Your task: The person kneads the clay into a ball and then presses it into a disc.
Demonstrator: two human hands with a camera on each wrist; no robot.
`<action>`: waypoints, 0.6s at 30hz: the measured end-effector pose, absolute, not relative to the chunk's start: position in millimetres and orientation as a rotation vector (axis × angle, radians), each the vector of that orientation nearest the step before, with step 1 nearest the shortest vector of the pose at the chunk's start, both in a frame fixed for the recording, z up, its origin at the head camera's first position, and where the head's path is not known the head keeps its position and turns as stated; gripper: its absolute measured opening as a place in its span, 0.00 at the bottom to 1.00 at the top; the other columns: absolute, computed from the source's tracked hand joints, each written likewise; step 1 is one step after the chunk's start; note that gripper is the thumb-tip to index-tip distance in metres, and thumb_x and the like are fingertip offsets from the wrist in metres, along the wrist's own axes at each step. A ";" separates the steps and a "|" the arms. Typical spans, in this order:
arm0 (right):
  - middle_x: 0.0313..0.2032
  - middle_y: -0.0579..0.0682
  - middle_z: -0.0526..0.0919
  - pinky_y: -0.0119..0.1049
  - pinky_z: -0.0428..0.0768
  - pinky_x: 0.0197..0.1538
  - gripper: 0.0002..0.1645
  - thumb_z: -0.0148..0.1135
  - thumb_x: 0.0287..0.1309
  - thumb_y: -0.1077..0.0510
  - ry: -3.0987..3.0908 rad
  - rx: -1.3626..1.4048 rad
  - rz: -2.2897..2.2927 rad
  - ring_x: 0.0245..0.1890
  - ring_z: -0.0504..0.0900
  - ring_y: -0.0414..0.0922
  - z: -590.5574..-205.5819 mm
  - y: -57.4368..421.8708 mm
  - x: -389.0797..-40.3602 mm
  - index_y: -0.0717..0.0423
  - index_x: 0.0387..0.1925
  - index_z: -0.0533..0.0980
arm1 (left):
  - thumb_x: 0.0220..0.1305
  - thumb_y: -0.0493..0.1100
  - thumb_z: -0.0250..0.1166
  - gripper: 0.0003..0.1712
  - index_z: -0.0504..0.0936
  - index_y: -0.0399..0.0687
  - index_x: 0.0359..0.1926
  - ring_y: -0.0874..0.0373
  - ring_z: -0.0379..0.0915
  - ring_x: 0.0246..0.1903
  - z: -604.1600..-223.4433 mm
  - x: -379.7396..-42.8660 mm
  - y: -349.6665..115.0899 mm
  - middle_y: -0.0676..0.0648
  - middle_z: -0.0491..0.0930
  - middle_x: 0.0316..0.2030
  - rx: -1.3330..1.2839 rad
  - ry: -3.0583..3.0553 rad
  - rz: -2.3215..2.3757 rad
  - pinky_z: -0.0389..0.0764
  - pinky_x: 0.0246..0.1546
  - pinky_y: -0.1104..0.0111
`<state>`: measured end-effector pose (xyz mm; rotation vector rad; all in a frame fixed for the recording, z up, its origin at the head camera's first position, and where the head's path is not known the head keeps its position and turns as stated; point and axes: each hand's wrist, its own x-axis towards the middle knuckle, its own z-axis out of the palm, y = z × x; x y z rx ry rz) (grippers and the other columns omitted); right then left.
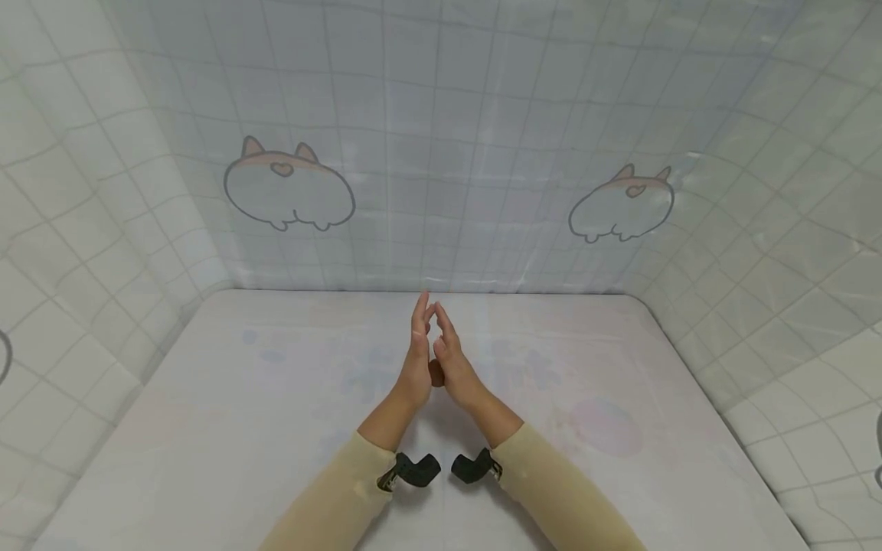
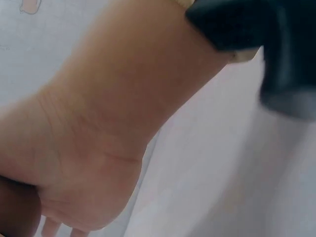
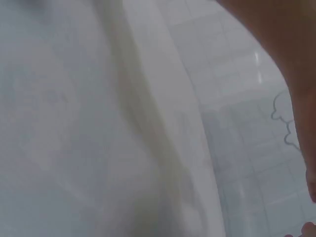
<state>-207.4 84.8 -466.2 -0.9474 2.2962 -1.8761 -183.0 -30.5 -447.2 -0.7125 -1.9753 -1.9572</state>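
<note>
A small, rounded brown lump sits between the heels of both palms in the head view. My left hand presses on it from the left with straight fingers pointing forward. From the other side my right hand does the same, fingers extended and leaning toward the left ones near the tips. In the left wrist view, part of the brown lump shows against my left palm. The right wrist view catches just an edge of my right hand; the lump is out of that view.
Beneath the hands lies a white tabletop with faint pastel prints. A pale grid-patterned sheet with cartoon dog drawings rises behind it and along both sides. Black wrist mounts stick inward from both sleeves, close to each other.
</note>
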 end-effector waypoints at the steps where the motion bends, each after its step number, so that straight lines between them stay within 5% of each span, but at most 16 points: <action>1: 0.79 0.50 0.38 0.64 0.56 0.69 0.53 0.24 0.64 0.18 2.302 -0.996 -1.887 0.74 0.53 0.55 -466.2 84.3 -206.0 0.40 0.80 0.34 | 0.64 0.83 0.26 0.56 0.32 0.54 0.80 0.41 0.35 0.76 -447.0 -184.1 -30.9 0.44 0.40 0.78 -0.712 -1.976 -1.959 0.39 0.67 0.33; 2: 0.79 0.50 0.37 0.63 0.50 0.71 0.52 0.23 0.66 0.20 2.311 -1.053 -1.904 0.77 0.43 0.53 -465.8 83.9 -204.6 0.43 0.80 0.35 | 0.63 0.83 0.26 0.57 0.32 0.54 0.80 0.42 0.35 0.76 -447.0 -185.1 -31.3 0.43 0.41 0.78 -0.712 -1.980 -1.964 0.39 0.67 0.33; 10: 0.79 0.58 0.35 0.61 0.46 0.73 0.55 0.17 0.68 0.22 2.230 -1.296 -2.015 0.78 0.39 0.54 -456.9 83.1 -193.9 0.57 0.79 0.33 | 0.65 0.82 0.26 0.53 0.33 0.58 0.80 0.48 0.34 0.77 -454.9 -195.0 -35.2 0.47 0.38 0.79 -0.668 -2.032 -1.974 0.38 0.67 0.32; 18: 0.79 0.51 0.36 0.61 0.44 0.73 0.55 0.19 0.67 0.21 2.266 -1.158 -2.086 0.78 0.39 0.50 -442.9 87.3 -197.2 0.53 0.80 0.34 | 0.68 0.78 0.22 0.49 0.31 0.58 0.80 0.48 0.32 0.77 -462.2 -194.7 -31.5 0.49 0.33 0.79 -0.714 -2.162 -1.946 0.39 0.67 0.33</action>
